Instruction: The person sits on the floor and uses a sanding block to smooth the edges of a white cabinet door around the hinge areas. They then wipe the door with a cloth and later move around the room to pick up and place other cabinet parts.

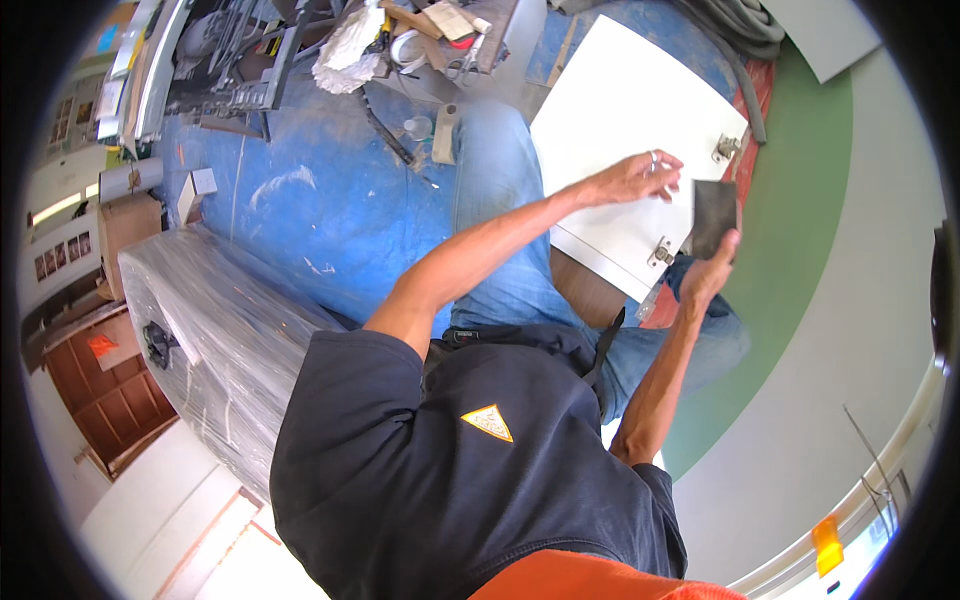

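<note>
A white panel (625, 130), like a cabinet door, lies tilted across my legs with two metal hinges (663, 252) along its right edge. My left hand (640, 178) hovers over the panel's middle with bent fingers. A small pale thing shows at those fingers, too small to name. At the panel's right edge my right hand (712, 272) grips a dark flat rectangular piece (713, 215) by its lower side. That piece stands between the two hinges, partly in front of the panel edge.
A brown wooden surface (585, 288) shows beneath the panel. Blue sheeting (330, 215) covers the floor to the left. A cluttered worktop (430, 40) is at the far side. Plastic-wrapped furniture (215, 340) stands left. A green strip (800, 210) runs along the right.
</note>
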Demonstrator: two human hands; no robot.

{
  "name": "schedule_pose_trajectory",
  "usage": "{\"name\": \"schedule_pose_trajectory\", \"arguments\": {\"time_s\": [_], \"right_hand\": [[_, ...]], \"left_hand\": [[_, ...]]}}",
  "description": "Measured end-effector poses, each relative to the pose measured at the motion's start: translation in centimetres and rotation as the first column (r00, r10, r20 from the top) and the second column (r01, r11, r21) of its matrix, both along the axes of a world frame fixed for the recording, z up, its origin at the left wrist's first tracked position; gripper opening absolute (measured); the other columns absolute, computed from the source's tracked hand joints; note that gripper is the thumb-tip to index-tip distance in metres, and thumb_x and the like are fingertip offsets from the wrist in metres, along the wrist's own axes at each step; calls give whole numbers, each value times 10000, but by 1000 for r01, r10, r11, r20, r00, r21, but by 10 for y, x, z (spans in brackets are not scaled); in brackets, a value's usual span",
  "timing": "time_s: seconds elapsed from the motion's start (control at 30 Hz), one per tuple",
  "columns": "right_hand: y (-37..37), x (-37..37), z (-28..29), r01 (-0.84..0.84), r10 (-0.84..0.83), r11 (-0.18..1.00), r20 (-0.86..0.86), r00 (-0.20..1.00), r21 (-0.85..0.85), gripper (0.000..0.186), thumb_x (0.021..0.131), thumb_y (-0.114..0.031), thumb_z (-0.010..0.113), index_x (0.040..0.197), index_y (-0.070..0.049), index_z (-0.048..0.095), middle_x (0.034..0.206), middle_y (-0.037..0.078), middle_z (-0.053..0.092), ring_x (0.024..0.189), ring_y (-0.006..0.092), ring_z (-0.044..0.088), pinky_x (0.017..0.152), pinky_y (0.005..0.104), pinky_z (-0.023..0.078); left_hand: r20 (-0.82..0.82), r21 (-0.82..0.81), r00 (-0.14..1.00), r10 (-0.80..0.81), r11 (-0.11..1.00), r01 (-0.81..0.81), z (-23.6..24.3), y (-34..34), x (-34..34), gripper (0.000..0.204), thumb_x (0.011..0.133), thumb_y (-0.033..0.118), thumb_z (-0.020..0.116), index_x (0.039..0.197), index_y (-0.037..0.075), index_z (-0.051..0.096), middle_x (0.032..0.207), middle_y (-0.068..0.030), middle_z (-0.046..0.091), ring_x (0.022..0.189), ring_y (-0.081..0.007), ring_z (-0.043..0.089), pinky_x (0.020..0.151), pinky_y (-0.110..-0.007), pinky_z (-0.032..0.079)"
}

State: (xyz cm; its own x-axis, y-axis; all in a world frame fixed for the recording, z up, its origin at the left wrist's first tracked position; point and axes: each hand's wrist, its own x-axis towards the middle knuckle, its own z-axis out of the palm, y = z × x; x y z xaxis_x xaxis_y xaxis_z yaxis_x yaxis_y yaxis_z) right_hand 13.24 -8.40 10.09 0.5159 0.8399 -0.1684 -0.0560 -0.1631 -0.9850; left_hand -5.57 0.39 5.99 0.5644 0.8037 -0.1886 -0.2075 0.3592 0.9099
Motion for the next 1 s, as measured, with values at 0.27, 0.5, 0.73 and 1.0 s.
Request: {"name": "schedule_pose_trajectory", "arguments": {"time_s": [0.27, 0.5, 0.73, 1.0], "right_hand": [[76, -120, 11, -560, 561, 827, -35, 827, 43, 735, 1044, -570, 431, 1599, -104, 309, 1423, 182, 531, 1223, 266, 577, 1023, 425, 449], [89, -170, 16, -616, 608, 788, 171, 775, -13, 781, 1022, -584, 477, 1593, -81, 301, 1430, 257, 502, 1177, 341, 639, 1008, 490, 497], [9, -103, -22, -458, 499, 857, 160, 851, -237, 553, 1061, -330, 525, 1503, -8, 438, 1072, 177, 660, 872, 192, 660, 767, 337, 536], [-61, -61, -9, -410, 417, 909, 223, 881, -78, 452, 1051, -30, 416, 1500, -40, 463, 1208, 173, 642, 828, 146, 677, 801, 286, 537]], "left_hand": [[-61, -148, 731, 679, 718, -680, 18, 8, -131, 467, 907, 189, 752, 1283, 51, 511, 966, -47, 662, 812, -134, 664, 801, -326, 593], [-3, 323, 450, 893, 427, -845, 28, 112, -299, 463, 885, 57, 680, 1291, 10, 464, 904, -99, 697, 738, -167, 675, 680, -303, 567], [-482, 857, -408, 775, 515, -35, -21, 117, -433, 786, 825, 415, 769, 1470, 105, 444, 1458, -174, 504, 1399, -334, 435, 1140, -640, 311], [-497, 850, -336, 800, 526, -5, -81, 139, -546, 370, 875, 257, 680, 1226, 140, 687, 1093, -166, 727, 1003, -391, 693, 870, -483, 537]]}}
